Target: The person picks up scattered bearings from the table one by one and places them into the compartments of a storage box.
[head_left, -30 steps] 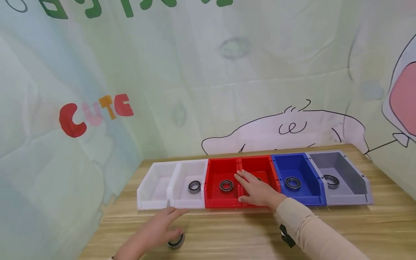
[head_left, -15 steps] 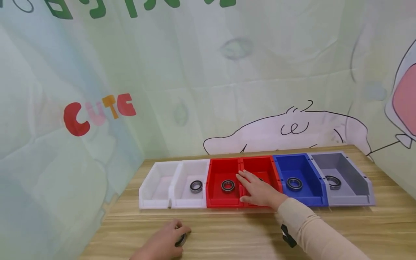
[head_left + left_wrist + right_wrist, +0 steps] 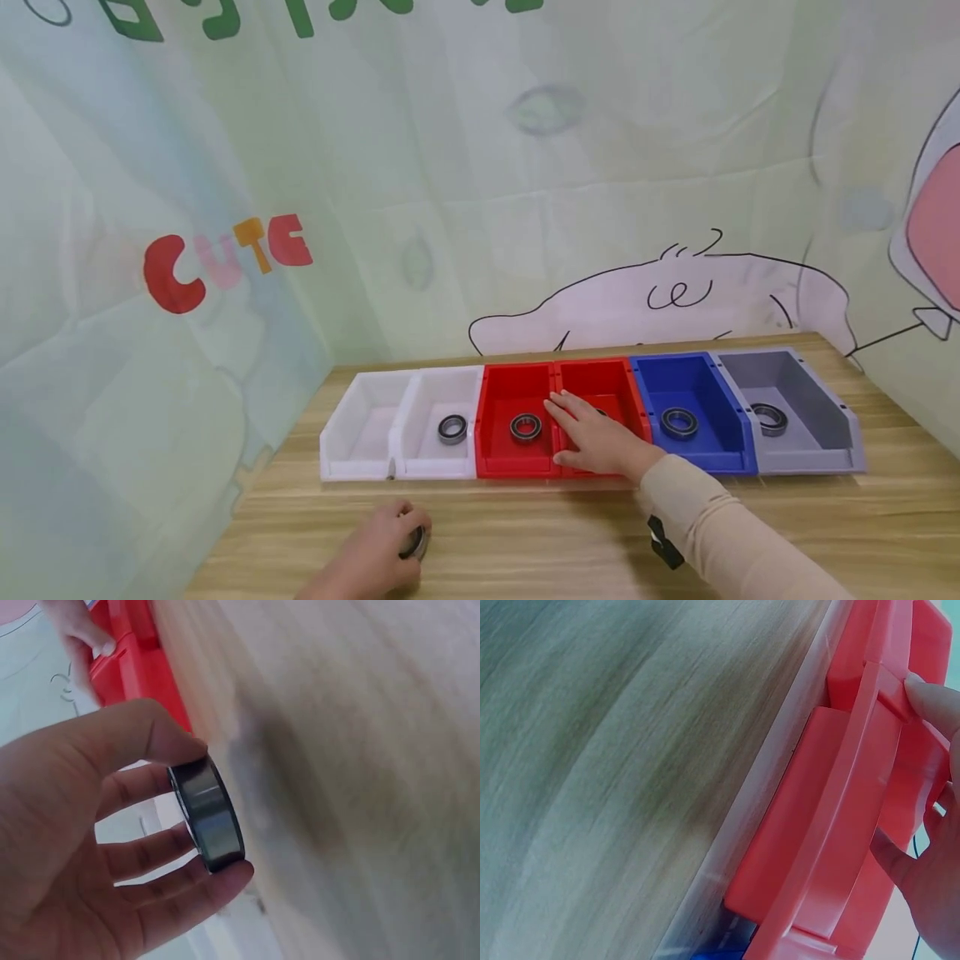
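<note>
A ball bearing (image 3: 208, 814), dark-rimmed and ring-shaped, is held on edge by my left hand (image 3: 367, 554) in front of the white bins. In the left wrist view the thumb grips one side of it and the fingertips the other, with its shadow on the wood beside it. My right hand (image 3: 600, 437) reaches over the right red bin (image 3: 600, 379), fingers spread and its thumb (image 3: 930, 701) at the divider with the left red bin (image 3: 513, 383). One bearing (image 3: 525, 428) lies in the left red bin; another in the right one is mostly hidden by the hand.
The row continues with two white bins (image 3: 367, 408) at left, then a blue bin (image 3: 671, 379) and a grey bin (image 3: 810, 421) at right. Single bearings lie in the right white bin (image 3: 452, 429), blue bin and grey bin. A printed curtain (image 3: 450, 208) hangs behind the wooden table (image 3: 525, 533).
My left hand has come down over the bearing on the table, closed its fingers round it and shifted slightly. The right hand stays at the red bins.
</note>
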`<action>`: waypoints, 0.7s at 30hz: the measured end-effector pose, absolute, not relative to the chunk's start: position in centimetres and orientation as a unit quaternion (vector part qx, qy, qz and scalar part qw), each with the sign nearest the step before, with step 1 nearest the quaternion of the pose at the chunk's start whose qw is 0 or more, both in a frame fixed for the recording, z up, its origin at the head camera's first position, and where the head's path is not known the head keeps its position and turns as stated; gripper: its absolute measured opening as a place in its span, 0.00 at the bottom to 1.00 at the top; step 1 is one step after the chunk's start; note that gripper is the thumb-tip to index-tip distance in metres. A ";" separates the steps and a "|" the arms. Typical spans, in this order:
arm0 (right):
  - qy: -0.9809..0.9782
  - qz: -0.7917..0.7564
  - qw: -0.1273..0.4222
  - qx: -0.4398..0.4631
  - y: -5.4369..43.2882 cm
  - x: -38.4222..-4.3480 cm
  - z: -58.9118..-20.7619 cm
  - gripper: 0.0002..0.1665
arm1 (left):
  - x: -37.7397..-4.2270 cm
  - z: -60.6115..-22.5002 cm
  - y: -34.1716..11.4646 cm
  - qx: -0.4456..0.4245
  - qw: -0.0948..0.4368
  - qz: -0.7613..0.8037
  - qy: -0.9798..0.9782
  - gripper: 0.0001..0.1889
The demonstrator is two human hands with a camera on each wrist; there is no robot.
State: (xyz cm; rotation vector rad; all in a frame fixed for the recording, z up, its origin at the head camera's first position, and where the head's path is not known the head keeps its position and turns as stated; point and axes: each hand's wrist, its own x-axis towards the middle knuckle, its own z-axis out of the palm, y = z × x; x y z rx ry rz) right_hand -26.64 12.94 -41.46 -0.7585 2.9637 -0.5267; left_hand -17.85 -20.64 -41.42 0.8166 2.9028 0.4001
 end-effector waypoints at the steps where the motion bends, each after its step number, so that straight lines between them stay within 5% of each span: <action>1: 0.954 -0.170 0.019 -0.245 13.0 -26.7 -41.4 0.49 | -17.8 -41.3 -20.8 0.268 0.044 0.133 0.953 0.18; 6: 0.954 -0.170 0.022 -0.247 13.0 -26.7 -41.3 0.48 | -17.9 -40.3 -21.6 0.260 0.017 0.125 0.958 0.18; 13: 0.953 -0.177 0.021 -0.245 13.0 -26.6 -41.3 0.48 | -19.2 -38.7 -23.4 0.275 -0.096 0.082 0.953 0.15; 21: 0.950 -0.185 0.022 -0.250 13.2 -26.8 -41.5 0.49 | -21.7 -38.0 -25.4 0.222 -0.098 0.053 0.968 0.17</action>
